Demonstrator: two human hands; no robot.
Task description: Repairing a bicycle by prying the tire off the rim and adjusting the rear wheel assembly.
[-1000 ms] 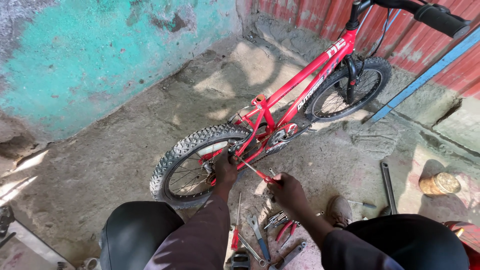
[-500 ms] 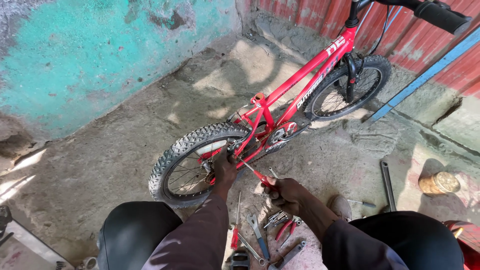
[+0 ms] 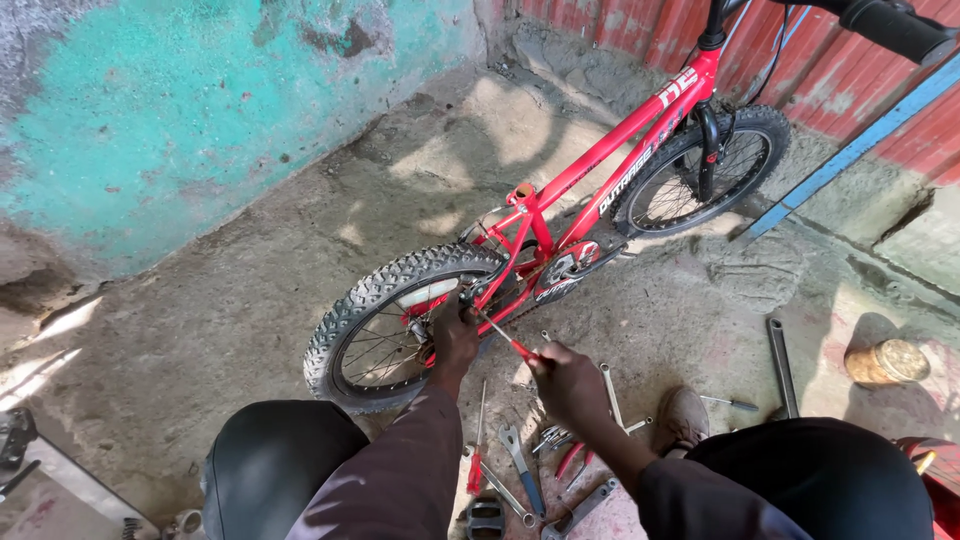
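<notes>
A worn turquoise wall [image 3: 200, 120] is rising well beyond the fingers, meeting rough concrete ground [image 3: 180, 330]. Up and to the right of the fingers, red corrugated sheeting [image 3: 900, 110] is standing behind a slanting blue bar [image 3: 850, 150]. Just below the fingers, spanners [image 3: 520, 460] and a red-handled screwdriver [image 3: 477, 455] are lying scattered. Well to the right, a flat dark metal bar [image 3: 782, 365] is lying near a round tin [image 3: 885, 362]. A brown shoe [image 3: 684, 418] is resting near the tools.

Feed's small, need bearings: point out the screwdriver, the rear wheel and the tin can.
screwdriver [image 3: 508, 341], head view, on its shaft by the red handle.
rear wheel [image 3: 345, 318], head view, on the knobby tyre.
tin can [image 3: 884, 362], head view, on its side.
</notes>
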